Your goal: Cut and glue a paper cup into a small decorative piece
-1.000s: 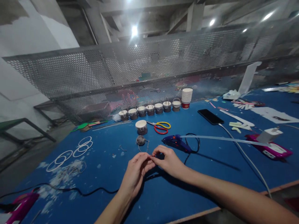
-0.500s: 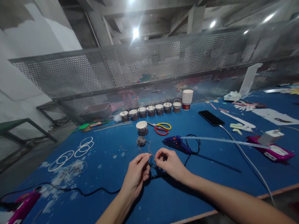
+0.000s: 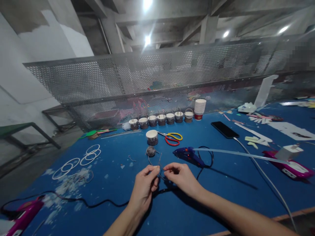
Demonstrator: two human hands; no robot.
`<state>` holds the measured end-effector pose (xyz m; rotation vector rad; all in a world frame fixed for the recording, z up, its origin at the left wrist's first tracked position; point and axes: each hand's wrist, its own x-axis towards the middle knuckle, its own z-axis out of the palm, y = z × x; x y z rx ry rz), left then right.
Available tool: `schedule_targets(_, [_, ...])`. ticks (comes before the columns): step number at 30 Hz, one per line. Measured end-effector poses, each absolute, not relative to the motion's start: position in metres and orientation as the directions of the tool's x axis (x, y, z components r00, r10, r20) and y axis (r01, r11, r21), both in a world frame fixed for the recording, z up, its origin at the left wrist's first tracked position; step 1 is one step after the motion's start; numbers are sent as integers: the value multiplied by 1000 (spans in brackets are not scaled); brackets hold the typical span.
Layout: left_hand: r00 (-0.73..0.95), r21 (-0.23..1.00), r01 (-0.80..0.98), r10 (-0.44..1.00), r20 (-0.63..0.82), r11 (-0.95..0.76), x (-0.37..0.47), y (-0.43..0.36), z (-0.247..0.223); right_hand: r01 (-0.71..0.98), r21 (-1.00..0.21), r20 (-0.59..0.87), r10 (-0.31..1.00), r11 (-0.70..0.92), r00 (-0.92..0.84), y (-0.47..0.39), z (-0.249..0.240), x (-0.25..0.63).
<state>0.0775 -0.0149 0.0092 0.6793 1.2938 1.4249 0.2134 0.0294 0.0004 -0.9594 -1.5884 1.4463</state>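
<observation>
Over the near middle of the blue table, my left hand [image 3: 145,183] pinches grey yarn [image 3: 160,159] between thumb and forefinger. My right hand [image 3: 181,177] is close beside it, thumb and fingertips pinched on the same yarn. A small grey yarn ball [image 3: 151,151] lies just beyond the hands, a loose strand running from it toward my fingers. Behind the ball stands a white paper cup [image 3: 152,137] with a grey covering on its lower part. Red and yellow handled scissors [image 3: 173,138] lie right of the cup. A blue glue gun [image 3: 189,155] rests right of the ball.
Several small grey-and-white buckets [image 3: 161,120] line the back beside stacked paper cups [image 3: 199,109]. White rings [image 3: 90,154] lie left. A phone [image 3: 224,129] with a white cable and a magenta power strip [image 3: 287,166] lie right. A black cord [image 3: 91,206] crosses the table near me.
The view has shifted slightly, so the table's things sit a little lower and to the right. My hands remain close together on the yarn, with the right fingertips a bit lower.
</observation>
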Motion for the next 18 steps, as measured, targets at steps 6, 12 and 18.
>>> schedule_targets(6, [-320, 929, -361, 924, -210, 86, 80, -15, 12, 51, -992, 86, 898, 119, -432, 29, -1, 213])
schedule_targets(12, [-302, 913, -399, 927, -222, 88, 81, -17, 11, 52, -993, 78, 907, 109, -413, 28, -2, 213])
schedule_targets(18, [-275, 891, -444, 932, -235, 93, 83, -17, 12, 42, -991, 99, 909, 127, -404, 29, -6, 213])
